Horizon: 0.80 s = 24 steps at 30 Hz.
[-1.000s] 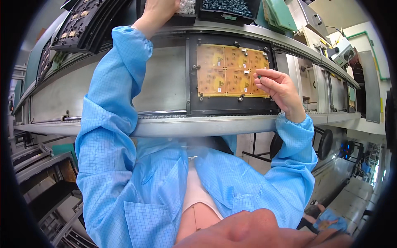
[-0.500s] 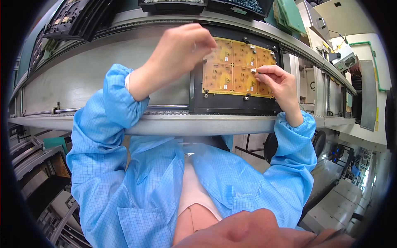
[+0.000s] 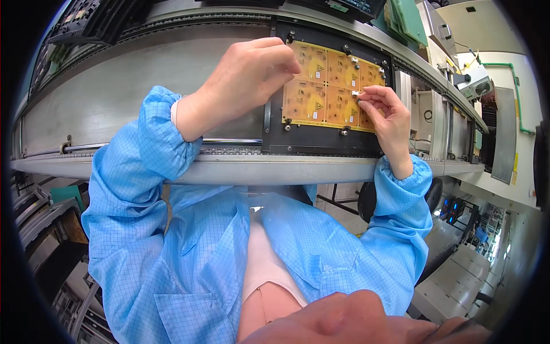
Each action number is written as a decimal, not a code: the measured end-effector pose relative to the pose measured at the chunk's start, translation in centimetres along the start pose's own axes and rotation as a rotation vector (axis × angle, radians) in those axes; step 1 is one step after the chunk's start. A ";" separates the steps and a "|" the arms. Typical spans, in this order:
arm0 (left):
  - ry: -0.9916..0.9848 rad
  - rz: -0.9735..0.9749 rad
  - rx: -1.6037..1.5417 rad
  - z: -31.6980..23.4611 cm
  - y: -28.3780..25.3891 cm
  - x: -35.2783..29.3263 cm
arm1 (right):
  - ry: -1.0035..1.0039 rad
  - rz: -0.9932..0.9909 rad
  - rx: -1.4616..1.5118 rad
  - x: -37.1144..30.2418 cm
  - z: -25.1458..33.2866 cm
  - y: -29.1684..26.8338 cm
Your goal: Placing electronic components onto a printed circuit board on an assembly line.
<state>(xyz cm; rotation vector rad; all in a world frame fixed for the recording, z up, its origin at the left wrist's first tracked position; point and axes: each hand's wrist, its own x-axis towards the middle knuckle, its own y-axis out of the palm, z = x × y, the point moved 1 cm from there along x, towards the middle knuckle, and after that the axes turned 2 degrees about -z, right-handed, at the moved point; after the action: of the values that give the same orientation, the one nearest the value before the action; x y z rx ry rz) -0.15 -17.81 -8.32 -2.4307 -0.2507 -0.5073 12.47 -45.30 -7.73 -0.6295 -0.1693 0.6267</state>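
Yellow circuit panel (image 3: 332, 83) sits in black carrier frame (image 3: 321, 137) on conveyor rail (image 3: 229, 169). Right hand (image 3: 387, 114) pinches small white component (image 3: 356, 93) over panel; left hand (image 3: 252, 71) curled at panel's left edge, contents unseen. Component judged light, fragile: fingertip grip by sides.

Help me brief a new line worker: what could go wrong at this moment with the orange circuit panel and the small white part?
The right hand pinches a small white part at fingertip only; it might slip onto the orange panel or seat crooked. The left hand hangs over the panel's left edge, so it could brush parts already fitted. The black carrier sits on conveyor rails; a nudge could shift it.
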 end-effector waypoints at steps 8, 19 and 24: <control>0.011 -0.017 -0.020 0.4 0.2 -0.1 | 0.010 -0.078 0.102 0.0 -1.0 0.4; 0.017 -0.016 -0.006 0.6 0.1 -0.3 | -0.007 -0.178 0.035 -0.7 -0.9 1.0; 0.037 -0.022 -0.021 0.6 0.3 -0.4 | 0.016 -0.186 0.068 -0.7 -1.0 1.0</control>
<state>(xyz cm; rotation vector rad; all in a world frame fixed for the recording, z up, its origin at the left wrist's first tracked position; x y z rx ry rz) -0.27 -17.64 -9.10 -2.4389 -0.2583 -0.5671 11.78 -45.61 -9.11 -0.5454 -0.1889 0.4461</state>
